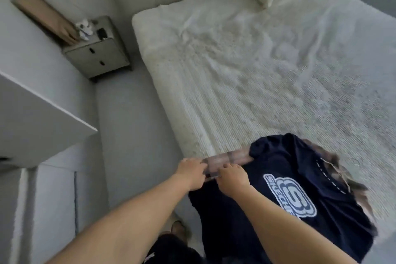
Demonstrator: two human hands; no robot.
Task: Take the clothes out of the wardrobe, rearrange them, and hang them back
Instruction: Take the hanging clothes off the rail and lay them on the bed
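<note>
Both your hands pinch a plaid sleeve at the bed's edge.

Low in the frame, your left hand (191, 172) and right hand (232, 178) grasp the plaid shirt (227, 157), which lies under a navy T-shirt (300, 188) on the white bed (267, 81). A grey nightstand (98, 51) stands at upper left.

Both forearms are bare to the frame's edge, with no sleeve, watch or ring showing on the left hand (191, 174) or the right hand (232, 179). Below them sit dark shorts (171, 251) (a small white mark near the hem) and a sandalled foot (179, 227).
</note>
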